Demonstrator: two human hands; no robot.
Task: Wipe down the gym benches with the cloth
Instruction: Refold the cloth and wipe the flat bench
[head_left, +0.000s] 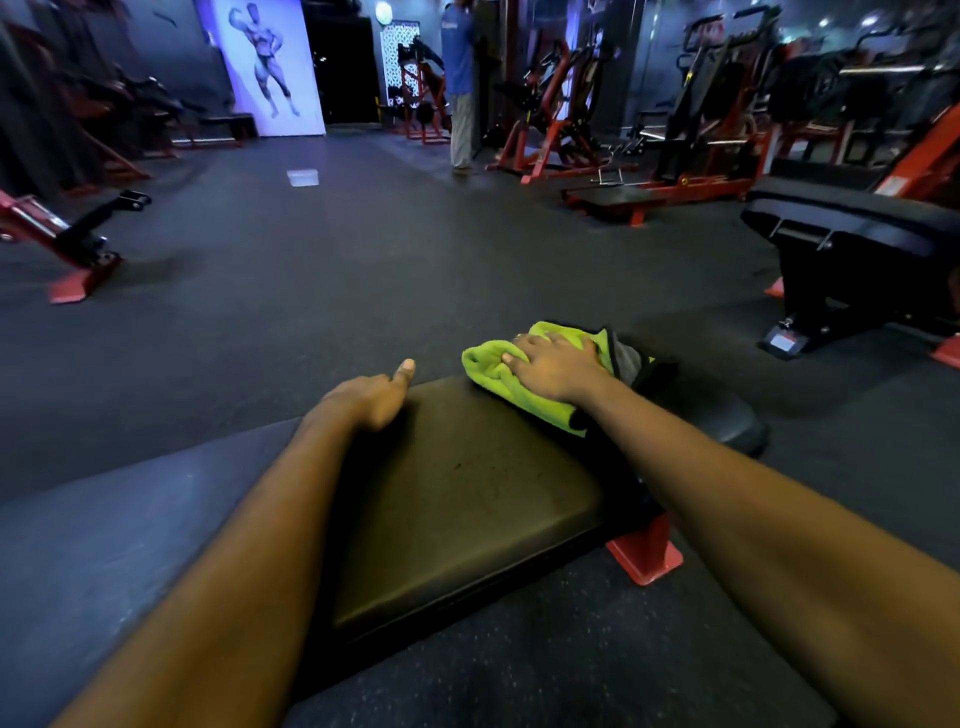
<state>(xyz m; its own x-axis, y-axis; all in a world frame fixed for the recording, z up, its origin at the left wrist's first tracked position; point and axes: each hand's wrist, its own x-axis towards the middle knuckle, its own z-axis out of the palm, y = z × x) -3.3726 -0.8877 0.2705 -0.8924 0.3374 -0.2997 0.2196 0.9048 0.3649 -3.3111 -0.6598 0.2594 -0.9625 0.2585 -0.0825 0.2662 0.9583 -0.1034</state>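
A flat black padded bench (467, 499) with a red foot runs from the bottom centre away from me. A bunched lime-green cloth (491, 366) with a grey edge lies on the bench's far end. My right hand (556, 366) lies on top of the cloth, fingers spread flat and pressing it onto the pad. My left hand (371, 397) rests at the bench's left far edge, thumb pointing up; its fingers wrap down over the edge and are hidden.
A second black bench (852, 228) stands at the right. Red-framed machines (561, 119) line the back and a red incline frame (72, 244) sits left. A person (460, 83) stands far back. Dark rubber floor (337, 249) lies between.
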